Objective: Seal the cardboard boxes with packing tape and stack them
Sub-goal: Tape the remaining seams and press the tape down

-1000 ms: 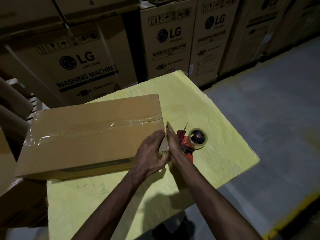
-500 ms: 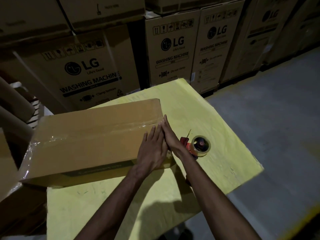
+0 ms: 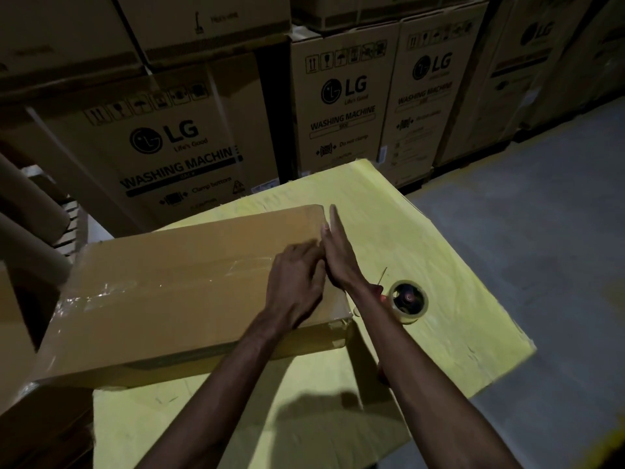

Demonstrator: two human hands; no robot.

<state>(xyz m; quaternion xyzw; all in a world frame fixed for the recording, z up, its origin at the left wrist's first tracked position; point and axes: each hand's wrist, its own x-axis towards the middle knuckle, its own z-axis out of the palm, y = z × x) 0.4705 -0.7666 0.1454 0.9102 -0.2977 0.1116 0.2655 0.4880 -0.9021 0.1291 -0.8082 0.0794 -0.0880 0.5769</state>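
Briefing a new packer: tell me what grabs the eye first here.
The bright yellow table stands out, carrying a taped cardboard box on its left side. The left hand and right hand press at the box's right end; a tape dispenser lies just right of them. LG washing-machine cartons line the back.

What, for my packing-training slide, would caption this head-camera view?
Left hand and right hand press the taped end of the box; tape dispenser beside it on the yellow table.

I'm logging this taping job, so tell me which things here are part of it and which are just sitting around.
Job: box, tape dispenser, left hand, right hand, table.
Lying about: LG cartons, cardboard tubes.
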